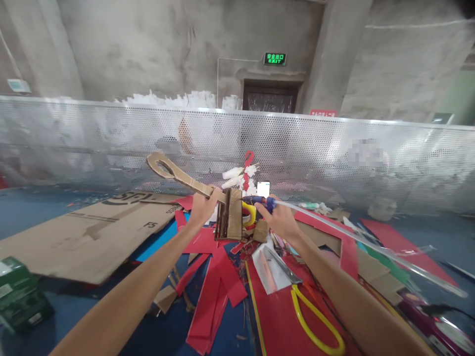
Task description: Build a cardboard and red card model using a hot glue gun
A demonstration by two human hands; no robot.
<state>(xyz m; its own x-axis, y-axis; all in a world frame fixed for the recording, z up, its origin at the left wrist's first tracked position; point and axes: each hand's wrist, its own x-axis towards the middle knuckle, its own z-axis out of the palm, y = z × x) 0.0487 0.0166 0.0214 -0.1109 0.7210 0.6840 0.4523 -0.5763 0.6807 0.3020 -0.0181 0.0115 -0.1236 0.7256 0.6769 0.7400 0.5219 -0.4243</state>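
Note:
My left hand (205,203) is closed around a cardboard piece (181,178) with a long handle, a looped end at the upper left and a boxy head (234,215) at the right. In my right hand (279,217) is a blue hot glue gun (256,200), a long clear glue stick (356,240) trailing from its back to the lower right. Its tip points left at the cardboard head, close to its upper right edge; whether they touch I cannot tell. Behind the head shows a yellow ring-shaped thing (250,216), partly hidden.
A large cardboard sheet (92,232) lies at left, beside a green box-like object (22,296). Red strips (211,311) spread across the middle. Yellow-handled scissors (315,321) rest on a red board at front right. A perforated metal screen (148,133) stands behind, with a phone (263,189) before it.

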